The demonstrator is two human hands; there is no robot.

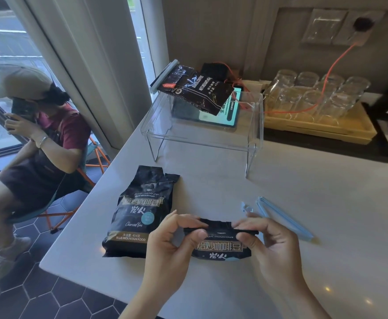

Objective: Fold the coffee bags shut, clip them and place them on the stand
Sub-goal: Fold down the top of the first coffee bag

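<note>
I hold a black coffee bag (220, 247) upright near the table's front edge. My left hand (172, 254) pinches the left end of its folded top. The right end is pinched by my right hand (271, 247). A second black coffee bag (140, 212) lies flat to the left, its top open and crumpled. A light blue clip (282, 217) lies on the table just right of my hands. On the clear acrylic stand (202, 139) at the back rests a third coffee bag (197, 90), closed with a grey-blue clip (163, 77).
A tablet (230, 116) with an orange cable lies under the stand. A wooden tray (322, 130) of upturned glasses stands at the back right. A person sits on a chair (50, 139) left of the table, by the window. The table's edge runs diagonally at the left.
</note>
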